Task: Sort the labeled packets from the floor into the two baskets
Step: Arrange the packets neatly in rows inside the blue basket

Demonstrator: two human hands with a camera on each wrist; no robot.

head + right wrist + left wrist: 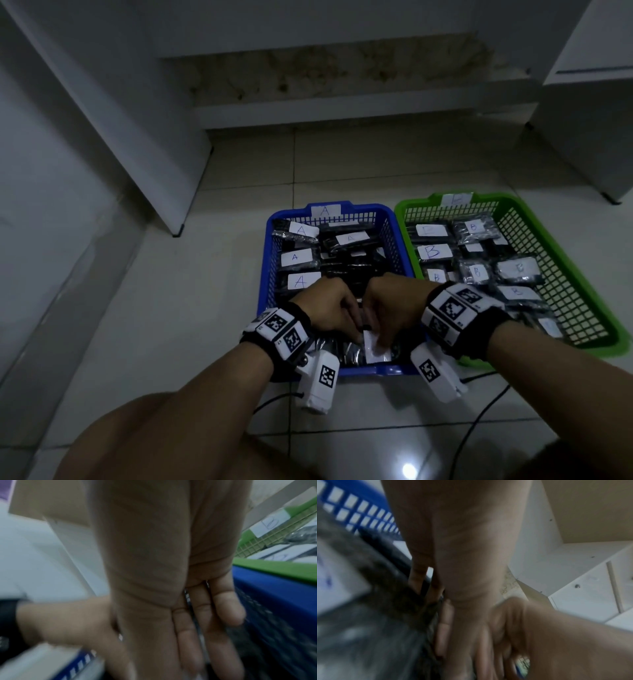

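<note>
The blue basket (363, 207) tagged A holds several black packets with white A labels (296, 257). To its right, the green basket (610, 345) holds several B packets (433, 251). Both hands meet over the front of the blue basket. My left hand (354, 329) and right hand (377, 328) rest straight fingers on a black packet with a white label (375, 350) lying there. The right wrist view shows the right fingers (197, 626) extended flat, and the left fingers (419, 577) reach down onto a dark packet (382, 582). I cannot read this packet's letter.
White cabinets stand at the left (147, 147) and the right (589, 137), with a low white step (359, 109) behind the baskets. Black cables (479, 421) trail over the tiled floor in front of the baskets. My knee (154, 442) fills the lower left.
</note>
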